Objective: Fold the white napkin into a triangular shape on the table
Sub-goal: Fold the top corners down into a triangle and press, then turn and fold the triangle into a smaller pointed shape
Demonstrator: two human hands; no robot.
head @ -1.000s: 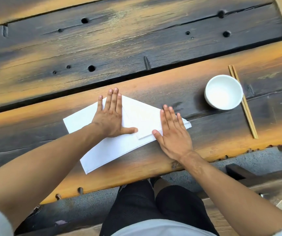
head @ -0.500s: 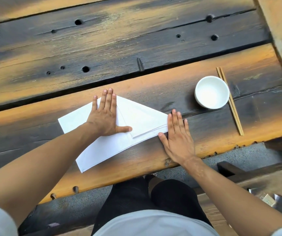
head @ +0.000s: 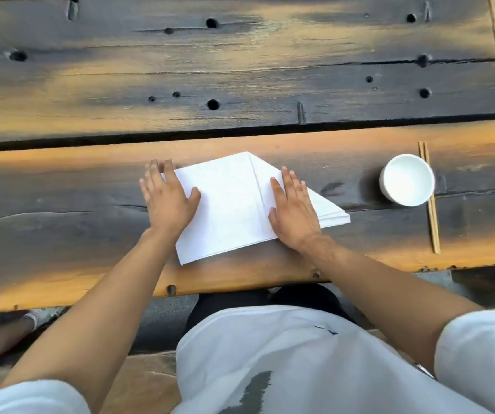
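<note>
The white napkin (head: 228, 204) lies flat on the dark wooden table (head: 61, 216), near its front edge. Its right side is folded over into a slanted flap that ends in a point at the right. My left hand (head: 167, 198) rests flat on the napkin's left edge, fingers spread, partly on the wood. My right hand (head: 294, 212) presses flat on the folded flap, just right of the crease. Neither hand grips the napkin.
A white bowl (head: 406, 180) stands to the right of the napkin, with a pair of wooden chopsticks (head: 431, 204) lying just beyond it. The table's front edge runs close below my wrists. A wide gap separates the planks behind the napkin.
My left hand slid from the napkin's middle to its left edge. My right hand moved off the wood onto the folded flap. The napkin's long left part now looks shorter.
</note>
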